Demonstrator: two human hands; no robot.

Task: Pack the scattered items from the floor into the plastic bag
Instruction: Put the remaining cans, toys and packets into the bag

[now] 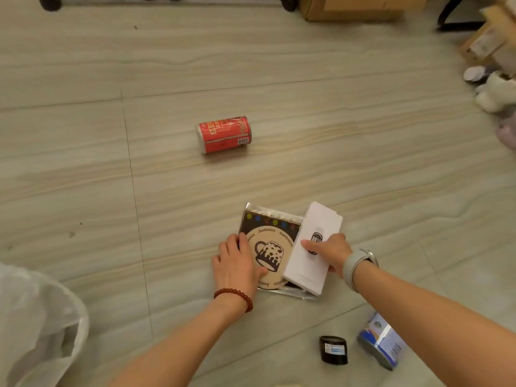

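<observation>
A flat black packet with a round cup design lies on the floor. My left hand rests on its left edge, thumb on the design. A long white box leans across the packet's right side, and my right hand grips it from the right with the thumb on top. A red can lies on its side farther away. A small black jar and a blue and white pack lie near my right forearm. The white plastic bag sits at the bottom left.
Cardboard boxes stand at the far edge and at the right. Soft pale toys lie at the right edge. Dark furniture legs stand at the top left. The tiled floor stretches between the can and the bag.
</observation>
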